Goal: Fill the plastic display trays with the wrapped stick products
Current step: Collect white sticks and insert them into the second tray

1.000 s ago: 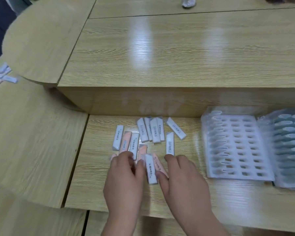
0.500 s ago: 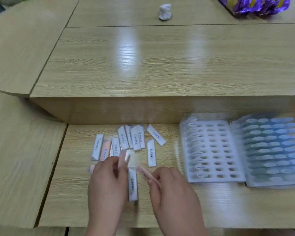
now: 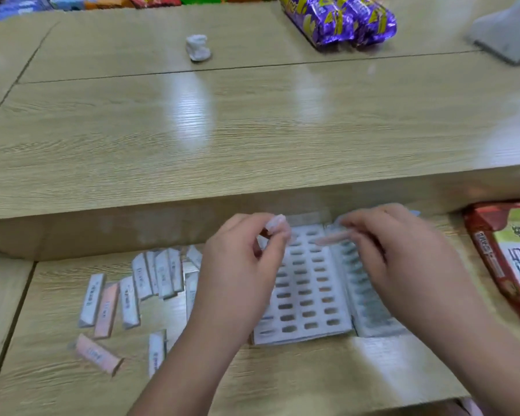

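White plastic display tray [image 3: 308, 298] with rows of oval slots lies flat on the lower wooden desk [image 3: 42, 382], a second tray [image 3: 362, 298] touching its right edge. Left hand [image 3: 240, 265] pinches a pale pink wrapped stick [image 3: 276, 225] over the tray's far edge — right hand [image 3: 403, 259] grips another pink stick [image 3: 332, 238]. Loose white and pink sticks [image 3: 132, 295] lie left of the trays.

Lower desk [image 3: 282, 376]: bare strip at 6 o'clock, free to pass. Loose wrapped sticks [image 3: 138, 292] clutter 8–9 o'clock. White tray [image 3: 309, 295] w/ open slots at centre, half under left hand [image 3: 240, 265] & right hand [image 3: 403, 259]. Raised counter wall [image 3: 102, 229] blocks 12. Red snack pack [image 3: 505, 259] crowds 3 o'clock.
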`<state>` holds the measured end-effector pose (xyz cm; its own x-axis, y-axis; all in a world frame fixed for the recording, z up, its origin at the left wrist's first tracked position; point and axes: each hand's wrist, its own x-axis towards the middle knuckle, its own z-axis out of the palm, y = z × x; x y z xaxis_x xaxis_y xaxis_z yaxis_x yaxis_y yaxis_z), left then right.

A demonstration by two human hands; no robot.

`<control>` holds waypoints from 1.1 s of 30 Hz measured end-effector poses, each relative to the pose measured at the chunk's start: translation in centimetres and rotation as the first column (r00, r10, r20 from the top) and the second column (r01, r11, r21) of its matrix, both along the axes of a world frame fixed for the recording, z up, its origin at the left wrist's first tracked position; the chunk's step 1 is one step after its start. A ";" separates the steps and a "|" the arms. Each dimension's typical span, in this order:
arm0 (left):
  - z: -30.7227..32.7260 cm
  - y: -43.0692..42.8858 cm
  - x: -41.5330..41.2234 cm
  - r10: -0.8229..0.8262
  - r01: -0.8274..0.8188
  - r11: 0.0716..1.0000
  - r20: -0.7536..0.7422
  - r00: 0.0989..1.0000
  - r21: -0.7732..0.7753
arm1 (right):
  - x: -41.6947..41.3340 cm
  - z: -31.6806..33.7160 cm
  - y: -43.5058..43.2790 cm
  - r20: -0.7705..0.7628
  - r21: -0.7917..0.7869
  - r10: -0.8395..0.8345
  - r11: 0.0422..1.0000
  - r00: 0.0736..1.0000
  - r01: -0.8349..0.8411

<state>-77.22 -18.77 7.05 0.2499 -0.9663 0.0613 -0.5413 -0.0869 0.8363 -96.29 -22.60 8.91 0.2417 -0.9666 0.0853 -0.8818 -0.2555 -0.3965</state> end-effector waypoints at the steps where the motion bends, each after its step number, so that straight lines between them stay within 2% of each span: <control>1: -0.3 -0.6 -0.4 -0.005 0.005 1.000 0.033 0.999 -0.003 | -0.1 -0.3 -0.7 0.011 -0.004 0.011 1.000 1.000 -0.010; 8: -2.2 -2.5 -1.9 0.004 -0.012 1.000 0.395 0.919 0.017 | 0.5 -3.1 -3.2 0.066 -0.035 0.068 0.997 0.996 -0.066; 14: -3.1 -3.2 -2.3 0.020 -0.049 0.998 0.496 0.868 0.045 | 0.6 -4.5 -3.4 0.006 -0.137 0.140 0.981 0.990 -0.138; 16: -3.2 -3.4 -2.5 0.011 -0.052 0.997 0.529 0.849 0.063 | 0.6 -4.4 -3.6 -0.059 -0.170 0.143 0.974 0.988 -0.151; 19: -3.0 -3.6 -2.7 0.000 -0.061 0.994 0.562 0.827 0.090 | 0.5 -4.2 -4.0 -0.162 -0.199 0.161 0.961 0.974 -0.192; 25: -2.6 -4.0 -2.9 -0.032 -0.047 0.991 0.569 0.822 0.123 | 0.4 -4.4 -4.4 -0.240 -0.233 0.212 0.935 0.947 -0.268; 29: -2.1 -3.6 -3.2 -0.022 -0.014 0.998 0.538 0.843 0.064 | 0.4 -4.9 -4.6 -0.161 -0.218 0.211 0.945 0.964 -0.243; 33: -2.5 -3.6 -3.9 -0.056 0.019 0.996 0.459 0.887 0.086 | 0.1 -4.8 -4.9 -0.051 -0.191 0.220 0.955 0.974 -0.225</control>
<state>-81.16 -22.35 4.55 0.1752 -0.9808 0.0860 -0.8680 -0.1126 0.4836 -96.22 -27.49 4.11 0.4539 -0.8534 0.2564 -0.8040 -0.5163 -0.2951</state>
